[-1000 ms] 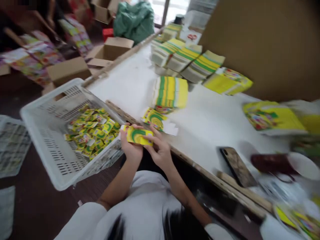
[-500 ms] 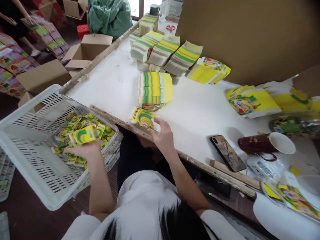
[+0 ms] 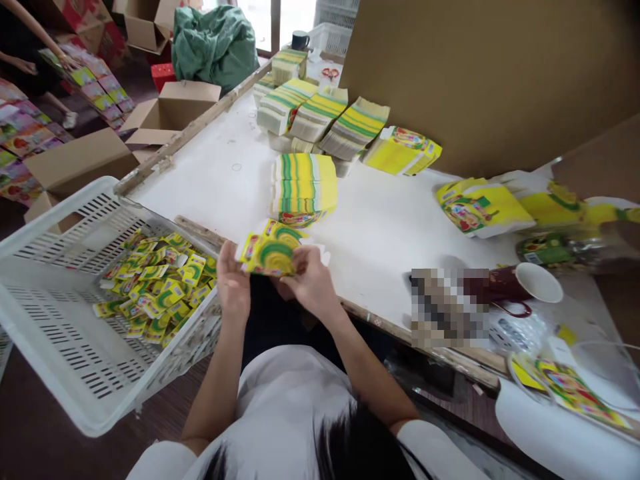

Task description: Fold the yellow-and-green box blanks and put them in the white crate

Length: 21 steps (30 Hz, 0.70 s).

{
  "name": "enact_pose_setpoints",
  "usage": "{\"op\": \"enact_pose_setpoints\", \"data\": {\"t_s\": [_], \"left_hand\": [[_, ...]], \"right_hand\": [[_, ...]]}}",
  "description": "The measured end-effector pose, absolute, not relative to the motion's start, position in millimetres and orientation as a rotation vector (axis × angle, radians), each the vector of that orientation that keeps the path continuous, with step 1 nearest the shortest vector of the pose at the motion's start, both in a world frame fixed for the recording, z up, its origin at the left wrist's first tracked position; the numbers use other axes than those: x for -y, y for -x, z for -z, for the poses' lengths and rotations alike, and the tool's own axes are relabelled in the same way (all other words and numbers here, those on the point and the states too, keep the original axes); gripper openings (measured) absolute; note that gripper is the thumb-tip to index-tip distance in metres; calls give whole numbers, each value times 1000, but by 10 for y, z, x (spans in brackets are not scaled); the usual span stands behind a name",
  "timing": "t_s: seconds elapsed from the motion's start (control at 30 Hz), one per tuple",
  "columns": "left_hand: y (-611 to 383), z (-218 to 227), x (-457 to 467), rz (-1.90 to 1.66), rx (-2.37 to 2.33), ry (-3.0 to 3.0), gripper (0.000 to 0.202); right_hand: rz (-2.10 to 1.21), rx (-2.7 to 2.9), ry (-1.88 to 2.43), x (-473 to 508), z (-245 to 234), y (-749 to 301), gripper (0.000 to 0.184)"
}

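Observation:
Both my hands hold one flat yellow-and-green printed carton (image 3: 270,254) at the near edge of the white table (image 3: 390,227). My left hand (image 3: 233,283) grips its left end and my right hand (image 3: 309,280) pinches its right side. Another flat carton (image 3: 290,233) lies just behind it on the table. A fanned stack of the same flat cartons (image 3: 303,187) sits a little farther back. To my left a white slotted plastic basket (image 3: 55,347) holds several folded yellow-green boxes (image 3: 155,287).
More carton stacks (image 3: 320,113) stand at the table's back. A maroon cup (image 3: 515,287) lies on its side at right beside a blurred-out patch (image 3: 447,307). Brown cardboard boxes (image 3: 170,110) and another person's arm (image 3: 25,33) are at the far left. A brown board (image 3: 475,73) stands behind.
My left hand dropped a folded box in the basket and came back to the table edge. My right hand picked up a flat carton, and both hands now hold it.

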State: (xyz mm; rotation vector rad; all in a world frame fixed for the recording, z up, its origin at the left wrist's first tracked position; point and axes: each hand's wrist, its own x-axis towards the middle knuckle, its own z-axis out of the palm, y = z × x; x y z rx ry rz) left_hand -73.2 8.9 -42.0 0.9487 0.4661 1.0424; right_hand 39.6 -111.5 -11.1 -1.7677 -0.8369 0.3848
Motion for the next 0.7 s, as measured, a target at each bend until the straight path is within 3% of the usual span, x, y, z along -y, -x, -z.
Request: {"op": "enact_pose_setpoints", "data": {"t_s": [0.17, 0.4, 0.5, 0.7], "left_hand": [[638, 208, 202, -953, -317, -816, 58], [592, 144, 63, -996, -540, -684, 58], [604, 204, 82, -915, -558, -798, 61], [584, 278, 63, -1144, -689, -982, 34]], "right_hand": [[-799, 932, 1319, 1138, 50, -56, 52], [-740, 945, 1385, 1039, 120, 113, 65], [-761, 719, 1332, 1025, 167, -9, 55], [-697, 598, 1277, 1064, 217, -190, 25]]}}
